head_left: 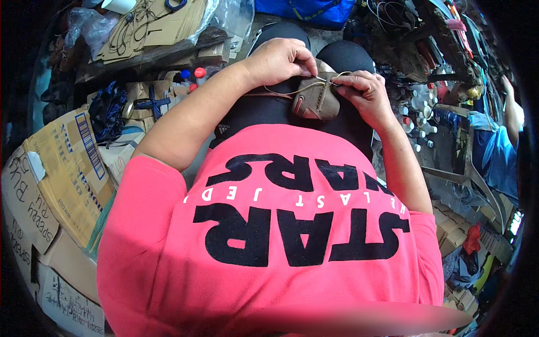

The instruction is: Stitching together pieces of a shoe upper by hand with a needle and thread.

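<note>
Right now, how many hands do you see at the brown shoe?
2. The left hand is at the upper left of the shoe; the right hand is at its upper right. No third hand shows there.

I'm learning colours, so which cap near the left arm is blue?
The leftmost bright cap, left of the upper red cap; the lower cap is red too.

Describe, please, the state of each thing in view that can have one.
Left hand: thumb and finger pinched at the lace.
Right hand: fingers closed on the lace.
Lace: slack, curving.
Brown shoe: toe toward the person.
Red-topped bottles: capped.
</note>
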A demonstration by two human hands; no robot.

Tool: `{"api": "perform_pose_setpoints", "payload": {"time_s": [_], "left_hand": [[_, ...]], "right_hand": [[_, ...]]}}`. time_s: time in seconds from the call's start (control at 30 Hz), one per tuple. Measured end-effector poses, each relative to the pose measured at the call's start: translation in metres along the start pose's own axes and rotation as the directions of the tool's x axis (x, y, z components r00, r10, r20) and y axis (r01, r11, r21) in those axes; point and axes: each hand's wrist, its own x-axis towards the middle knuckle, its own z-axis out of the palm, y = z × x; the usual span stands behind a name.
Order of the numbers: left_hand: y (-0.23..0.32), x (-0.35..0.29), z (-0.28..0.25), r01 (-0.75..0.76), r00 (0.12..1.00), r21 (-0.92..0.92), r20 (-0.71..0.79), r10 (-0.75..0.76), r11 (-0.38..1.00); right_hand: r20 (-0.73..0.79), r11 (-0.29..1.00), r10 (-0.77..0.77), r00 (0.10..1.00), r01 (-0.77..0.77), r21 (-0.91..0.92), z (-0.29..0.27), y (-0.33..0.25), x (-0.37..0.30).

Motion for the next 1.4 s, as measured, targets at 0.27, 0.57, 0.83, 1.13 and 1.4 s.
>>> {"api": "perform_pose_setpoints", "payload": {"time_s": [0.27, 0.57, 0.83, 1.13, 1.4], "left_hand": [[0.01, -0.011, 0.007, 0.0, 0.996, 0.02, -0.093, 0.002, 1.0], [0.015, -0.013, 0.025, 0.099, 0.988, 0.106, -0.13, -0.085, 0.989], [0.008, -0.002, 0.024, -0.135, 0.944, 0.181, -0.275, 0.182, 0.974], [0.033, -0.016, -0.003, -0.084, 0.993, 0.447, -0.035, 0.111, 0.891], [0.058, -0.002, 0.004, -0.208, 0.977, 0.723, 0.191, 0.098, 0.659]], "right_hand": [[-0.009, 1.0, 0.004, 1.0, -0.004, -0.001, 0.002, -0.003, -0.003], [-0.059, 0.984, 0.167, 0.984, -0.17, -0.049, 0.014, -0.015, -0.003], [-0.116, 0.982, 0.164, 0.98, -0.15, 0.117, 0.014, -0.01, 0.005], [-0.003, 0.964, 0.003, 1.0, -0.004, -0.268, -0.015, -0.036, 0.006], [0.118, 0.731, -0.135, 0.984, 0.18, -0.658, -0.015, -0.058, 0.015]]}}
